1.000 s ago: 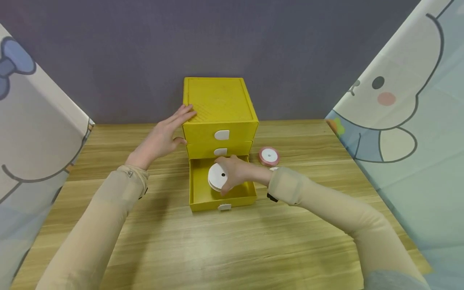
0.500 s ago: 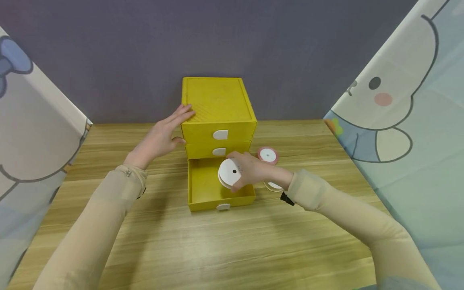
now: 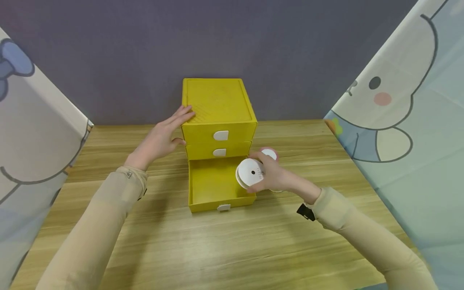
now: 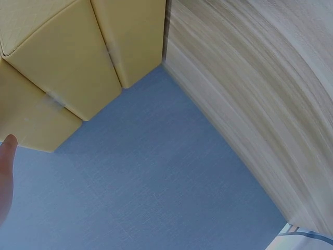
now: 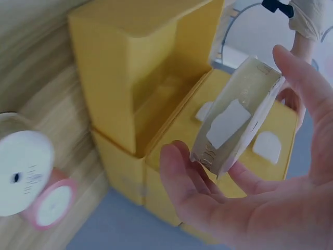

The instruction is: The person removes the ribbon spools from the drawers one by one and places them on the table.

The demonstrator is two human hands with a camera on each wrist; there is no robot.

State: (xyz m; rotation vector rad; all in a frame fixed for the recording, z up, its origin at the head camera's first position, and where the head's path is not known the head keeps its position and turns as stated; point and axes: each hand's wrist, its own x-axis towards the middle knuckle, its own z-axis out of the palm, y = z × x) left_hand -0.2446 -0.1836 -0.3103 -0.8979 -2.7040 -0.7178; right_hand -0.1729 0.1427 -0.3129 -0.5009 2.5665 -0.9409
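Observation:
A white-sided ribbon spool (image 3: 249,173) with cream ribbon is gripped between the thumb and fingers of my right hand (image 3: 271,174). Tilted in the right wrist view, that spool shows a torn white label on its wound ribbon. It overlaps the right side of the pulled-out bottom drawer (image 3: 206,181) in the head view. My left hand (image 3: 159,137) rests with straight fingers on the top left edge of the yellow drawer cabinet (image 3: 219,98), its thumb at the cabinet's side. Only one left finger (image 4: 7,166) appears in the left wrist view.
Right of the cabinet lies a pink-rimmed spool (image 3: 270,153), partly behind my right hand. Another white spool (image 5: 23,172) lies near it on the wooden table (image 3: 203,245). A dark backdrop (image 3: 217,40) stands behind, with printed cloth (image 3: 395,100) at both sides.
My right hand has moved right with the ribbon spool, from over the middle of the drawer to its right edge. The left hand has stayed on the cabinet.

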